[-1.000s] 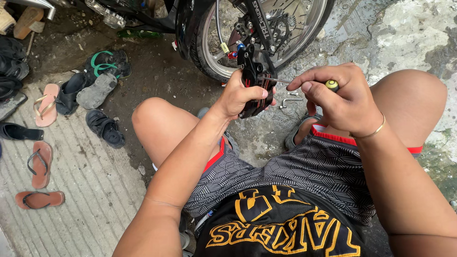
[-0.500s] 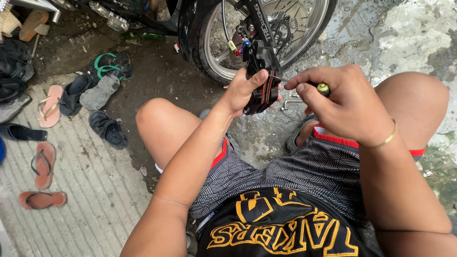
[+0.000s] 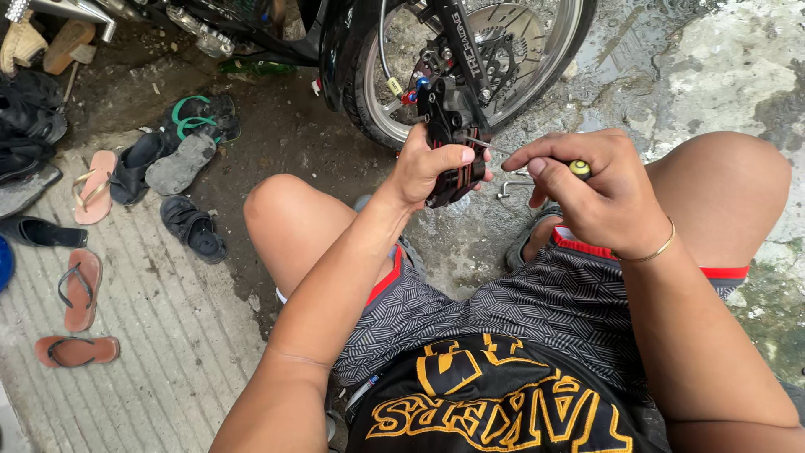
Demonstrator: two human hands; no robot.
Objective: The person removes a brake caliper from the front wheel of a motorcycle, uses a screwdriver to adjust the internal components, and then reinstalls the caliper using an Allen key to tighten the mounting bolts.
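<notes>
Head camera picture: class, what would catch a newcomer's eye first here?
At centre, the left hand grips a black brake caliper while the right hand holds a screwdriver against it. Behind them stands a motorcycle wheel; sandals lie scattered at left.

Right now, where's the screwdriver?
In the head view, right of centre: the right hand grips the screwdriver, its tip at the black brake caliper in the left hand.

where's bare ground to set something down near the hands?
Free: the ribbed concrete between the flip-flops and the left knee, and the wet concrete right of the wheel. Crowded: the sandal pile and the ground under both hands.
</notes>
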